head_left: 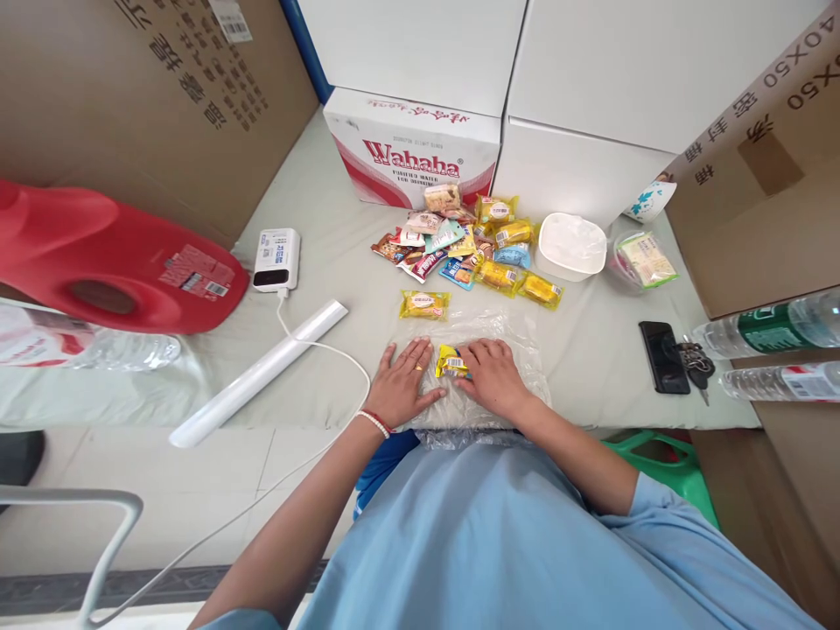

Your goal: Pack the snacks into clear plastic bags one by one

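Note:
My left hand [402, 383] lies flat, fingers apart, on a clear plastic bag [518, 354] spread at the table's near edge. My right hand [493, 374] rests on the same bag, its fingers touching a small yellow snack packet [450, 360] that sits between both hands; whether the packet is inside the bag is unclear. Another yellow snack packet [424, 304] lies just beyond the bag. Farther back is a pile of several mixed snack packets [467, 245].
A white bowl [570, 247] and a wrapped container [643, 260] sit right of the pile. A phone [663, 355], keys and water bottles [774, 328] are at right. A red jug [98, 258], power bank [276, 258], white tube [259, 374] and cardboard boxes [420, 144] surround the area.

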`<action>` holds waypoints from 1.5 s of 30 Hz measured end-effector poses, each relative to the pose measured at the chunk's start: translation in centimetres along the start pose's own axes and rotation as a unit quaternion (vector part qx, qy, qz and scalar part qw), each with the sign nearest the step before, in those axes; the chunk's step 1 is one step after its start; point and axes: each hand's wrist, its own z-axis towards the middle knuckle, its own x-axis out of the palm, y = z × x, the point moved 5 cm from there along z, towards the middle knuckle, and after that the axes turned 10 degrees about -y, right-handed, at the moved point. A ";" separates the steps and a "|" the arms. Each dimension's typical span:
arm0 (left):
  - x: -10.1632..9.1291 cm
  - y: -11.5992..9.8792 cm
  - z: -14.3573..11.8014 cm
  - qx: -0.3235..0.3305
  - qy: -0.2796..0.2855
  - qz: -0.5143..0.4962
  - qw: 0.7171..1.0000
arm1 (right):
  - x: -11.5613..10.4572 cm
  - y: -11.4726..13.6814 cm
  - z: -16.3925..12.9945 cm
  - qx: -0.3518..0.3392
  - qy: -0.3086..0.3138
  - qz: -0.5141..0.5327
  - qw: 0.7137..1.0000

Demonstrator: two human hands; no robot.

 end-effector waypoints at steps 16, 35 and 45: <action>0.2 -0.2 0.0 -0.023 0.028 0.015 0.999 | -1.5 -2.5 0.1 -0.100 0.051 -0.022 0.993; -2.5 -3.4 -8.9 0.180 -0.069 -0.034 0.981 | -5.4 -7.6 -13.1 -0.154 0.045 0.094 0.983; -3.4 -0.2 -2.1 -0.102 -0.186 -0.187 0.959 | -4.3 -10.3 -6.1 0.039 -0.065 0.278 0.958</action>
